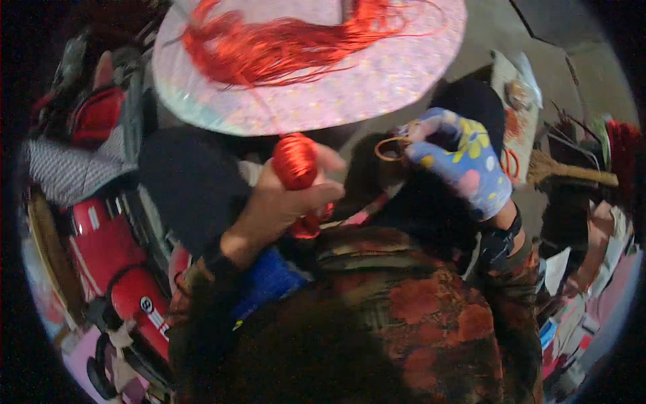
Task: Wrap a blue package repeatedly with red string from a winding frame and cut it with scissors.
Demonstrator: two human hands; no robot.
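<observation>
My bare left hand (272,202) is wrapped round a bundle of shiny red thread (295,161), wound tight into a rounded shape. A strand runs up from it toward the round table (235,111) with a pale pink patterned cover. On that table lies a loose heap of long red threads (282,50). My right hand (464,158), in a blue glove with yellow and pink flowers, pinches a thin orange-gold ring (390,149). Whether the ring is part of a larger tool is hidden by the fingers. The two hands are apart, just below the table's near edge.
At the right stand a straw broom (572,172) and an orange-handled tool (511,163) on a narrow pale board. Red cylinders (138,303) and a grey quilted cloth (77,172) crowd the left. Blue material (272,283) lies by my left forearm.
</observation>
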